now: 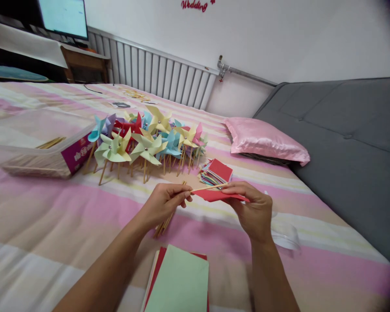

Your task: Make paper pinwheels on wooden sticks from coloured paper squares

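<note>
My left hand (165,203) pinches one end of a thin wooden stick (208,188) that lies across a red paper piece (219,196). More wooden sticks (164,224) lie on the bed just under that hand. My right hand (252,207) grips the red paper and the stick's other end from the right. Beyond my hands stands a cluster of finished paper pinwheels (146,141) in yellow, blue, red, pink and green on sticks. A stack of small coloured paper squares (216,172) with red on top lies just behind the red piece.
Sheets of green and red paper (178,281) lie near me on the striped bedspread (52,225). A clear plastic box (35,147) sits at left, a pink pillow (266,141) and grey sofa (351,143) at right, a clear tape roll (286,236) beside my right wrist.
</note>
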Action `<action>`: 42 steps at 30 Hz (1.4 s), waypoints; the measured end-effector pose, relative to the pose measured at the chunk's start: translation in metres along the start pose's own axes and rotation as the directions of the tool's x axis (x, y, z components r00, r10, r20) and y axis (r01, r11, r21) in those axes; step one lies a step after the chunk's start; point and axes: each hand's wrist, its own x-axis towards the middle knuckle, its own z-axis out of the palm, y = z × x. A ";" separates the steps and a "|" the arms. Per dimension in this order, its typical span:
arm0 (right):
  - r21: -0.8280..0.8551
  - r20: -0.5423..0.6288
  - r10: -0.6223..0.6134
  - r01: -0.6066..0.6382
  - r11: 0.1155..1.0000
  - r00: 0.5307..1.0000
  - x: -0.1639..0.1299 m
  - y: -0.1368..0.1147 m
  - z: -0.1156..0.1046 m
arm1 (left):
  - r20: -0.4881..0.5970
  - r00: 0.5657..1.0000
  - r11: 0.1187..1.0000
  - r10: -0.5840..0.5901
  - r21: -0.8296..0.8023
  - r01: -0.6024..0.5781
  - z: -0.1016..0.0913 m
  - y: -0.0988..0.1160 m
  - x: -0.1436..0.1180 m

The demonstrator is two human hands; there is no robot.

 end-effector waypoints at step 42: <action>-0.010 -0.006 -0.109 0.109 0.994 0.994 -0.001 -0.007 0.001 | -0.045 0.992 0.992 0.120 0.033 -0.118 0.000 0.003 -0.001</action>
